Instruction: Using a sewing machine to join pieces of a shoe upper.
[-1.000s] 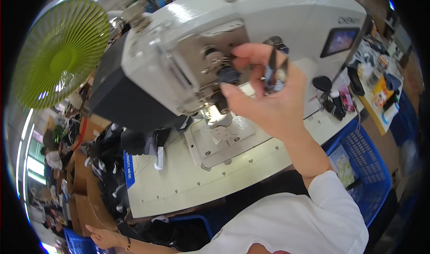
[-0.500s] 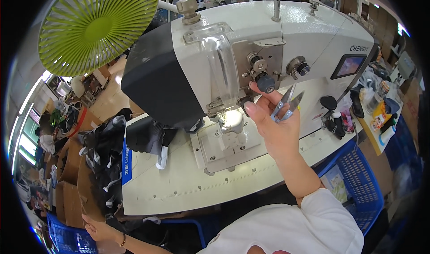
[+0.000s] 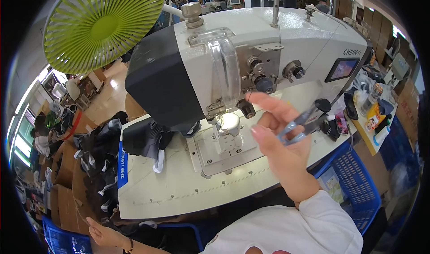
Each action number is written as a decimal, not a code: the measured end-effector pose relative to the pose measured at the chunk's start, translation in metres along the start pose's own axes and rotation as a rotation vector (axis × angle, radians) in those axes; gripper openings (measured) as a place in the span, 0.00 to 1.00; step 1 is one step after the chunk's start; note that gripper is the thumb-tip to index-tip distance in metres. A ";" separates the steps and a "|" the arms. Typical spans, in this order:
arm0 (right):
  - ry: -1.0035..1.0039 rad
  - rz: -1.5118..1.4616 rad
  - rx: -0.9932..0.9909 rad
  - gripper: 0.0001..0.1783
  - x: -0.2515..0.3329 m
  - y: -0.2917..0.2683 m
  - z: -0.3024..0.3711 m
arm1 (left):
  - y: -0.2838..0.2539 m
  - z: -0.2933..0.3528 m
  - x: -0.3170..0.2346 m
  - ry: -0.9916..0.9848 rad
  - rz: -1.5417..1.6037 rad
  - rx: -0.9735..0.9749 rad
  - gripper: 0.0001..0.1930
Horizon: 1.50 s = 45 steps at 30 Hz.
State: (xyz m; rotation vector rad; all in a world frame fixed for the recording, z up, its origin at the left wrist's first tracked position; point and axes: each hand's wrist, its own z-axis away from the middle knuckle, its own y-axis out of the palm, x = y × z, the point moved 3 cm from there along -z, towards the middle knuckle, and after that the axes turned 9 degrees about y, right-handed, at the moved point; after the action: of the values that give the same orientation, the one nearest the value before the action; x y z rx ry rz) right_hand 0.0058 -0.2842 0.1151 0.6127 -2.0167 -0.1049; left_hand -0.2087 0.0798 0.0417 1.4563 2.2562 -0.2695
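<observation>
My right hand (image 3: 286,146) is raised in front of the sewing machine (image 3: 188,65), with the finger loops of a pair of scissors (image 3: 295,130) caught in its curled fingers. The blades point away to the right, partly spread. Its index finger stretches left toward a small dark knob (image 3: 246,108) beside the needle area. At the lower left, below the table edge, my left hand (image 3: 105,236) has its fingers drawn together. Whether anything is pinched in it is too small to see. A dark fabric piece with a white tab (image 3: 148,139) lies on the left end of the machine bed (image 3: 179,195).
A green fan (image 3: 105,27) hangs at the upper left. Dark garment pieces (image 3: 101,151) pile up left of the bed, near cardboard boxes (image 3: 67,164). Blue baskets stand at the lower right (image 3: 354,182) and lower left (image 3: 67,238). A side table (image 3: 380,137) holds bottles and packages.
My right hand has come away from the machine's round tension knob, slightly right and down, its index finger now extended. The scissors remain in it. My left hand has shifted slightly right and down.
</observation>
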 end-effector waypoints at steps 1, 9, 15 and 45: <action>0.001 0.001 0.002 0.23 0.005 -0.001 -0.001 | -0.002 0.001 -0.004 -0.006 -0.008 0.010 0.23; 0.009 -0.235 -0.007 0.21 0.017 -0.007 -0.003 | -0.009 0.009 0.003 -0.010 -0.012 0.090 0.24; 0.038 -0.132 -0.045 0.20 0.037 -0.002 -0.010 | -0.010 0.023 0.027 0.041 -0.063 0.148 0.25; -0.480 0.523 -0.071 0.13 0.054 -0.020 -0.020 | -0.079 0.030 0.083 0.068 -0.518 -0.053 0.25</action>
State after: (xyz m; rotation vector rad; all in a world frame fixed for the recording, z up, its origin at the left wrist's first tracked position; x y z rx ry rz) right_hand 0.0095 -0.3229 0.1618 -0.0091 -2.5602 -0.0068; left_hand -0.3011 0.1023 -0.0292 0.8434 2.6442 -0.3156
